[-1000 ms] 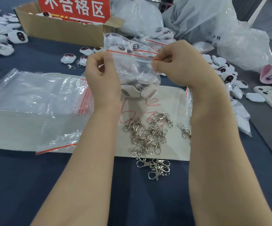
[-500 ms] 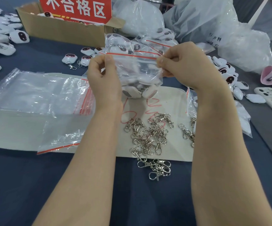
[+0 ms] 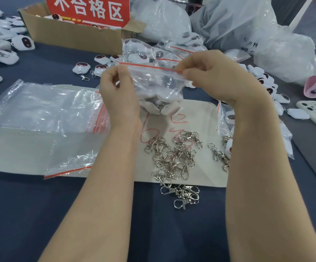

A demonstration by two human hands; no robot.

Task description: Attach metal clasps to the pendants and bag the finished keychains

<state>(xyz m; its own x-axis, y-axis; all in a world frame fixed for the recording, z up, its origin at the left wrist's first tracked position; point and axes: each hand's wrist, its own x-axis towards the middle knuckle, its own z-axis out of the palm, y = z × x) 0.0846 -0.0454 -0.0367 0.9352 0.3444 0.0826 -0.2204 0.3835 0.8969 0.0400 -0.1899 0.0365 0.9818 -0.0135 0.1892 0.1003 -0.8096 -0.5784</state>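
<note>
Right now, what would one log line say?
stage: bagging | left hand: pinches bag top | right hand: pinches top | contents: keychains

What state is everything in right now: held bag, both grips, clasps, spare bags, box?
held bag: lifted off the table, white pendants inside, top pinched at both ends; sealed or not, cannot tell.
left grip: pinching the bag's top left corner.
right grip: pinching the red seal strip's right end.
clasps: loose heap, unattached.
spare bags: empty, lying flat.
box: open, pendants inside.
</note>
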